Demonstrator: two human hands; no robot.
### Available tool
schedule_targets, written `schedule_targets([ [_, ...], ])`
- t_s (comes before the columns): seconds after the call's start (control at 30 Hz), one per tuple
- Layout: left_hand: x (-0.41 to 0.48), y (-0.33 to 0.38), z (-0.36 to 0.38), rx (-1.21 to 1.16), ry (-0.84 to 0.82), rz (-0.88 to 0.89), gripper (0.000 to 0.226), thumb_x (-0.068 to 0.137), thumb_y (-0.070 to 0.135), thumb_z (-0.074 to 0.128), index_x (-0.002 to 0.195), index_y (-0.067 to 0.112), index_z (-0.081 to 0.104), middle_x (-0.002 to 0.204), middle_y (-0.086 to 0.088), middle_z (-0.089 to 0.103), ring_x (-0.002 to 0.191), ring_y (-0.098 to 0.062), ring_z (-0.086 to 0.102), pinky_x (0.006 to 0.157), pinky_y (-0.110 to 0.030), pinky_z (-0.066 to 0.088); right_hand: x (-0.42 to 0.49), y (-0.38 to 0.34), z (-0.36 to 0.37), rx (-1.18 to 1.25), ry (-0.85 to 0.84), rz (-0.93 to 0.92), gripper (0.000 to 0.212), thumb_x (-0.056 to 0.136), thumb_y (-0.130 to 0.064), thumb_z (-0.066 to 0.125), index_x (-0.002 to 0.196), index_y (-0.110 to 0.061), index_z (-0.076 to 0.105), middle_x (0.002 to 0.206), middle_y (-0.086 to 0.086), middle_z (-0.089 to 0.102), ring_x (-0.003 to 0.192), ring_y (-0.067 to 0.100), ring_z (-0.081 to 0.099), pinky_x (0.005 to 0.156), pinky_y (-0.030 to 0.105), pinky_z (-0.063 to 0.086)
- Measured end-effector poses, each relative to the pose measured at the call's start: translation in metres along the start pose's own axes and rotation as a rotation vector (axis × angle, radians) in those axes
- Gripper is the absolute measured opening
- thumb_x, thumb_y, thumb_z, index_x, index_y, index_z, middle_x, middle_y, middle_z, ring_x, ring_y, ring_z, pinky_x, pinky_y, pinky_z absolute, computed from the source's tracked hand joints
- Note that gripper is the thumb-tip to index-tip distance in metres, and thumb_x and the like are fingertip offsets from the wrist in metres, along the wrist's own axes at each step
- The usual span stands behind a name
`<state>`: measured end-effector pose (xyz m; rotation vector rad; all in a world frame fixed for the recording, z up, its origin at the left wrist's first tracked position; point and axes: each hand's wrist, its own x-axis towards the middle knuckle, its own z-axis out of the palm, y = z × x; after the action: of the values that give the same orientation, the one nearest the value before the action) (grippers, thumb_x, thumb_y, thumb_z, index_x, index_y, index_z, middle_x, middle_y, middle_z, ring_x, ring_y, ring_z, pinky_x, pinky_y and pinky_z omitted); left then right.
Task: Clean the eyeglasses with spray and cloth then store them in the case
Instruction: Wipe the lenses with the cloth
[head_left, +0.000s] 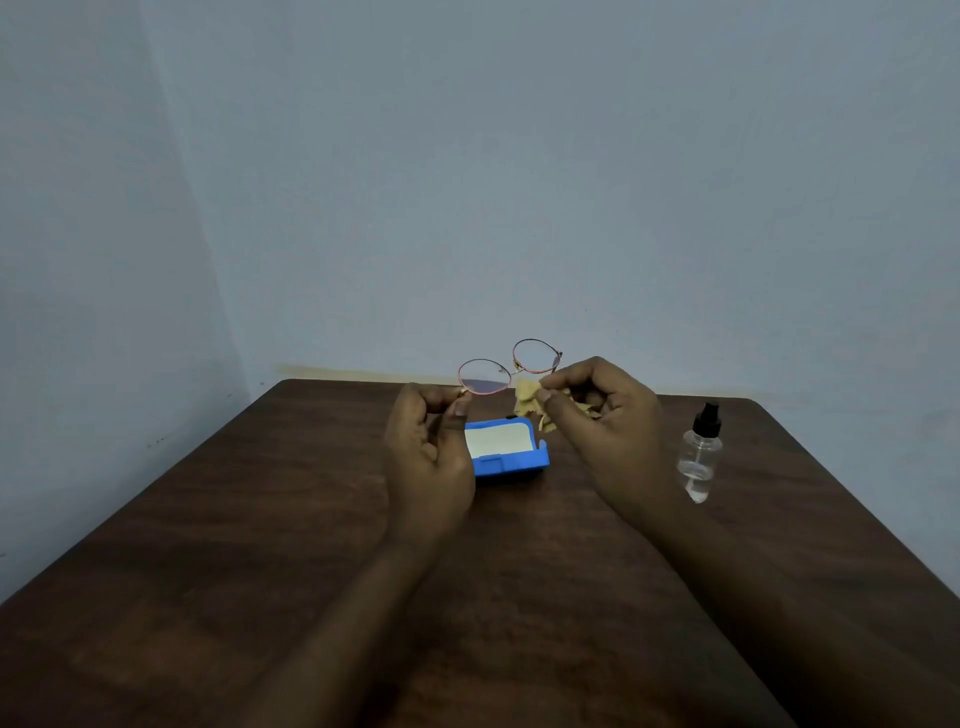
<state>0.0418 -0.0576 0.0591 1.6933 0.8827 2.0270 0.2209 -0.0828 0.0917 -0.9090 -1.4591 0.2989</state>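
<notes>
We are holding the eyeglasses (483, 376) up in the air above the far part of the dark wooden table (260, 571). Their round lenses are facing us, and the frame is tilting so that the right lens is sitting higher than the left.

Our left hand (428, 447) is pinching the frame at the outer edge of the left lens between thumb and forefinger, with the other fingers curling in. Our right hand (608, 415) is gripping the crumpled yellow cloth (527, 400), bunched between thumb and fingers, just below and beside the right lens. We cannot tell whether the cloth is touching the glass.

Below and between our hands the blue case (511, 462) is lying open on the table, showing its pale lining. Our left hand is covering its left edge, and the hanging cloth is overlapping its far right corner in this view.

To the right of our right wrist, near it but apart, the clear spray bottle (700, 452) with a black top is standing upright on the table. A pale blue wall (519, 182) is rising behind the table's far edge, and the higher lens is showing against it.
</notes>
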Motion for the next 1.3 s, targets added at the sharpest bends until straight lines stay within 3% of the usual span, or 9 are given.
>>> schedule_targets([
  [0.2,0.021,-0.019,-0.011,-0.139,0.074,-0.199,0.027,0.102,0.007,0.065,0.092,0.032,0.064,0.094,0.004,0.074,0.102,-0.027,0.075,0.094,-0.039,0.059,-0.002,0.039,-0.006,0.160,-0.169,0.306,0.011,0.092,0.005,0.073,0.092,-0.006,0.073,0.086,0.009,0.078,0.077,0.018,0.076,0.068,0.032,0.062],
  [0.43,0.032,-0.028,-0.016,-0.299,0.136,-0.361,0.017,0.104,-0.001,0.059,0.094,0.013,0.061,0.090,-0.004,0.067,0.090,-0.030,0.074,0.082,-0.029,0.063,-0.003,0.068,-0.024,0.174,-0.496,0.611,0.013,0.087,0.003,0.079,0.091,-0.009,0.079,0.090,0.016,0.079,0.080,0.020,0.073,0.068,0.026,0.058],
  [0.6,0.035,-0.032,-0.018,-0.351,0.114,-0.393,0.013,0.104,0.000,0.059,0.097,0.011,0.061,0.088,-0.004,0.067,0.083,-0.024,0.075,0.091,-0.044,0.063,-0.012,0.065,-0.028,0.084,-0.810,0.574,0.015,0.089,0.000,0.078,0.098,-0.011,0.079,0.101,0.012,0.080,0.089,0.019,0.074,0.077,0.025,0.059],
  [0.77,0.034,-0.033,-0.018,-0.383,0.088,-0.398,0.014,0.105,0.001,0.059,0.096,0.012,0.062,0.083,0.001,0.070,0.081,-0.023,0.075,0.089,-0.044,0.064,-0.016,0.055,-0.021,-0.103,-0.990,0.459,0.011,0.092,-0.015,0.079,0.102,-0.019,0.081,0.105,0.001,0.080,0.095,0.013,0.075,0.084,0.026,0.059],
  [0.83,0.034,-0.034,-0.019,-0.383,0.073,-0.399,0.014,0.104,0.002,0.060,0.096,0.013,0.063,0.084,0.001,0.071,0.083,-0.025,0.076,0.088,-0.043,0.064,-0.012,0.048,-0.026,-0.108,-0.873,0.428,0.010,0.094,-0.015,0.076,0.099,-0.021,0.082,0.105,-0.001,0.081,0.097,0.015,0.075,0.087,0.032,0.060],
  [0.97,0.033,-0.036,-0.018,-0.413,0.032,-0.393,0.017,0.103,0.006,0.063,0.093,0.020,0.068,0.086,-0.001,0.071,0.084,-0.024,0.076,0.090,-0.046,0.063,0.000,0.041,-0.036,-0.210,-0.284,0.304,0.013,0.098,-0.014,0.071,0.095,-0.024,0.077,0.092,-0.003,0.077,0.085,0.021,0.070,0.074,0.045,0.057],
  [1.03,0.032,-0.035,-0.017,-0.436,-0.002,-0.381,0.020,0.102,0.009,0.065,0.091,0.024,0.070,0.083,0.002,0.070,0.082,-0.019,0.075,0.091,-0.049,0.062,0.004,0.037,-0.034,-0.172,-0.065,0.231,0.009,0.098,-0.018,0.072,0.102,-0.024,0.075,0.089,-0.006,0.072,0.078,0.013,0.065,0.069,0.036,0.055],
  [1.13,0.029,-0.032,-0.015,-0.456,-0.058,-0.389,0.010,0.097,0.018,0.071,0.090,0.025,0.071,0.085,0.000,0.070,0.084,-0.020,0.075,0.091,-0.049,0.063,0.001,0.034,-0.023,-0.211,-0.009,0.157,0.021,0.099,-0.028,0.071,0.120,-0.028,0.073,0.104,-0.012,0.069,0.082,-0.001,0.064,0.070,0.012,0.049],
  [1.3,0.026,-0.031,-0.013,-0.468,-0.110,-0.413,0.012,0.096,0.015,0.071,0.087,0.024,0.072,0.085,-0.001,0.072,0.083,-0.022,0.076,0.089,-0.047,0.064,-0.007,0.033,-0.008,-0.314,0.091,0.084,0.013,0.101,-0.024,0.069,0.112,-0.024,0.077,0.098,-0.012,0.072,0.085,0.000,0.065,0.069,0.008,0.046],
])
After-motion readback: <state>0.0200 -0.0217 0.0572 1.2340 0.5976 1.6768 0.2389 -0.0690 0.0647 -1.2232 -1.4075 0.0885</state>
